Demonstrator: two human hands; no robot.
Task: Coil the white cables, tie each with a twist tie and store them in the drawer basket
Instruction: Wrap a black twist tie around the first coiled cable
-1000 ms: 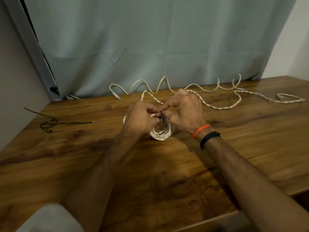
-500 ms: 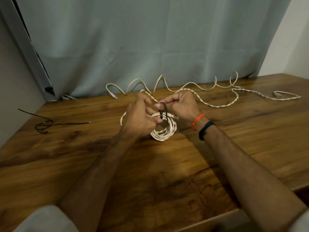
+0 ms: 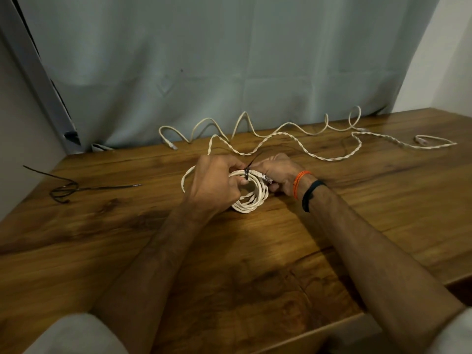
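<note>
A coiled white cable (image 3: 251, 200) lies on the wooden table (image 3: 255, 264) between my hands. A dark twist tie (image 3: 247, 171) wraps the top of the coil, its ends sticking up to the right. My left hand (image 3: 214, 185) grips the coil beside the tie. My right hand (image 3: 278, 172) pinches the tie and coil from the right, near the cable's plug (image 3: 263, 177). Behind them an uncoiled twisted white cable (image 3: 306, 149) and a plain white cable (image 3: 242, 123) sprawl along the back.
Loose dark twist ties (image 3: 66, 190) lie at the table's left side. A grey-blue curtain (image 3: 229, 60) hangs behind the table. The table's front edge (image 3: 319, 330) runs across the lower right. No drawer basket is in view.
The tie, a loose loop held above the coil earlier, now sits tight round the strands. Both hands have lowered and spread slightly, exposing the plug end.
</note>
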